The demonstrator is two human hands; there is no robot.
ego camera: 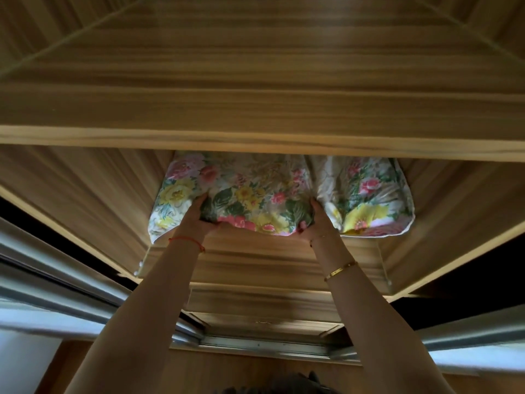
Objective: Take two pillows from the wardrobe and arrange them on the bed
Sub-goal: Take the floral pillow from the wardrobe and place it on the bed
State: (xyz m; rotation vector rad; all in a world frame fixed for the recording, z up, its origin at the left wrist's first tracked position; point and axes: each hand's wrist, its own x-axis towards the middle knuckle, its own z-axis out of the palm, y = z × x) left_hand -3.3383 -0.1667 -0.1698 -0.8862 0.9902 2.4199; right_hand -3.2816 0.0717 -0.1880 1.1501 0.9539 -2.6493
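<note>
A floral pillow (255, 191) with pink and yellow flowers lies on a high wooden wardrobe shelf (255, 251), squeezed under the shelf above. Both my arms reach up to it. My left hand (199, 214) grips the pillow's front edge left of centre, fingers curled into the fabric. My right hand (318, 220) grips the same edge right of centre. The fabric bunches between the two hands. The pillow's right part (375, 200) hangs slightly over the shelf front. Whether a second pillow lies behind or beneath it cannot be seen.
The upper shelf board (255, 137) runs across the view just above the pillow. Wooden side walls (79, 189) close in the compartment. Metal sliding-door rails (255, 345) cross below, and lower wooden shelves (255, 302) sit under my arms.
</note>
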